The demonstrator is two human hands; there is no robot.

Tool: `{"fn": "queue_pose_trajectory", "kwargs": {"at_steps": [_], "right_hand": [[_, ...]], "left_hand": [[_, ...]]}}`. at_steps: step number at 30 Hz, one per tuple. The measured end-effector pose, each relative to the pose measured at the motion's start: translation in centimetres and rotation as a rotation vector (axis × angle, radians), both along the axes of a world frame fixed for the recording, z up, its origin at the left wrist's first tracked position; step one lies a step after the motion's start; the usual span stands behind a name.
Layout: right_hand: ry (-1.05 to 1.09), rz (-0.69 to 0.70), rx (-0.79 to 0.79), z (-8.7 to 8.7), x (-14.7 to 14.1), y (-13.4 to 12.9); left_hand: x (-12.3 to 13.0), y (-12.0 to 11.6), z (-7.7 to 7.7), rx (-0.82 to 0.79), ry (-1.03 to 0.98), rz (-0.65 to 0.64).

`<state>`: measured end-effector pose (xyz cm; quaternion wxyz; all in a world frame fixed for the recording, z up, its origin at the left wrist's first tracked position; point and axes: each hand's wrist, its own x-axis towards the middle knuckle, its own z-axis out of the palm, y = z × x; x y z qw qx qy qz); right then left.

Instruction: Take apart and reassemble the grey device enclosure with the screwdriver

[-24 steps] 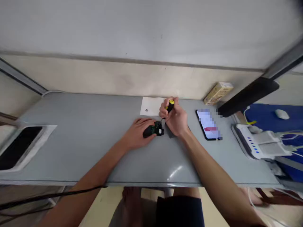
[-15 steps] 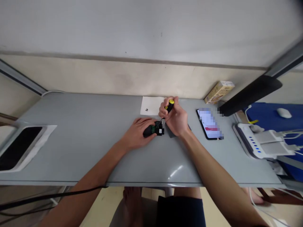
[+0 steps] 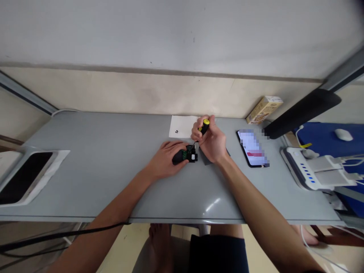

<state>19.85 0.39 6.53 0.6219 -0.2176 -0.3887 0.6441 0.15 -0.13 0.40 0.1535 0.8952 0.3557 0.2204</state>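
Note:
My left hand (image 3: 165,160) lies over a small opened black device (image 3: 192,157) and grips it against the table, fingers along the far side and thumb along the near side. The device has a rounded black end, some green circuit board and a white label. My right hand (image 3: 211,138) is wrapped round the black and yellow handle of a screwdriver (image 3: 205,127). Its shaft slants down to the left, with the tip at the device; the exact contact point is too small to make out. Under my right wrist lies a dark grey flat piece (image 3: 207,158), partly hidden.
Several tiny dark parts (image 3: 176,131) lie on a white paper (image 3: 182,126) by the wall. To the right are a lit phone (image 3: 252,148), a carton (image 3: 264,110), a black cylinder (image 3: 304,113) and a power strip (image 3: 301,170). A dark-screened device (image 3: 25,176) rests at far left.
Both hands, the screwdriver and the opened device hold nearly the same places. The whole view has shifted very slightly.

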Motion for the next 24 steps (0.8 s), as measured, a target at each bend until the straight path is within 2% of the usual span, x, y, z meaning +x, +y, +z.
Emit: {"fn": "queue_pose_trajectory", "kwargs": {"at_steps": [14, 19, 24], "right_hand": [[-0.021, -0.046, -0.034, 0.21, -0.10, -0.06], [-0.012, 0.009, -0.015, 0.16, -0.04, -0.12], [0.034, -0.021, -0.028, 0.47, -0.06, -0.28]], "left_hand": [[0.01, -0.06, 0.13, -0.004, 0.005, 0.011], [0.09, -0.15, 0.27, -0.009, 0.007, 0.006], [-0.04, -0.26, 0.56, -0.039, -0.044, -0.001]]}}
